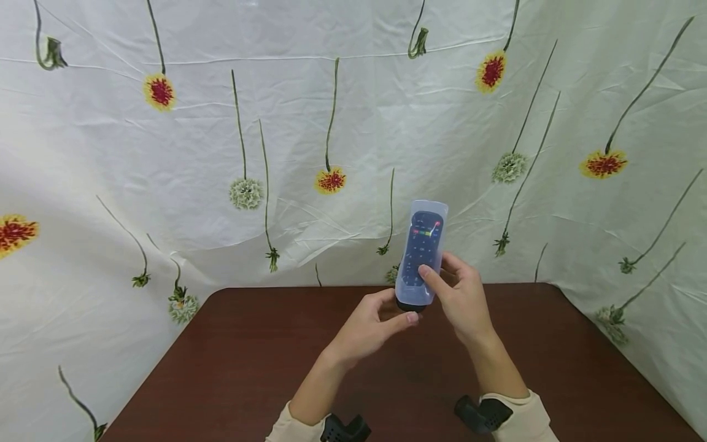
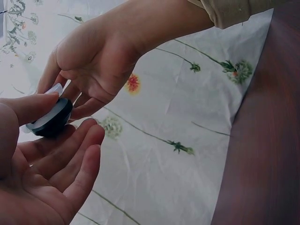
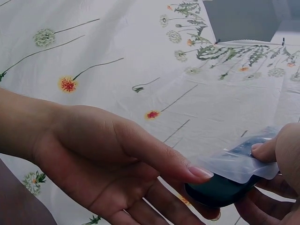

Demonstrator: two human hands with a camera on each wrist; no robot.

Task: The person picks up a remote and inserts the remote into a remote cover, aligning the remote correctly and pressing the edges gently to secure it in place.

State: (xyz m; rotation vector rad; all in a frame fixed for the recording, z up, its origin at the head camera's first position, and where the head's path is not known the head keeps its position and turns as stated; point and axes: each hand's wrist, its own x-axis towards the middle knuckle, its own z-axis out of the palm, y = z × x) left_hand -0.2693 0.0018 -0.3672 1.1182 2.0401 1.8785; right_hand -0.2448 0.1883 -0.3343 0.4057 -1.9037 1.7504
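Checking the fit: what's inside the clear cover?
A dark remote, buttons showing through the cover, its black near end sticking out. Most of its back and whatever the right grip covers are hidden.

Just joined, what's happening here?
A person is holding a remote in a translucent cover, off the table. The right hand grips the covered part, thumb on the keypad side; the left hand pinches the dark lower end, thumb on one side, fingers on the other. Right now most of the remote sits inside the cover, with that dark end sticking out.
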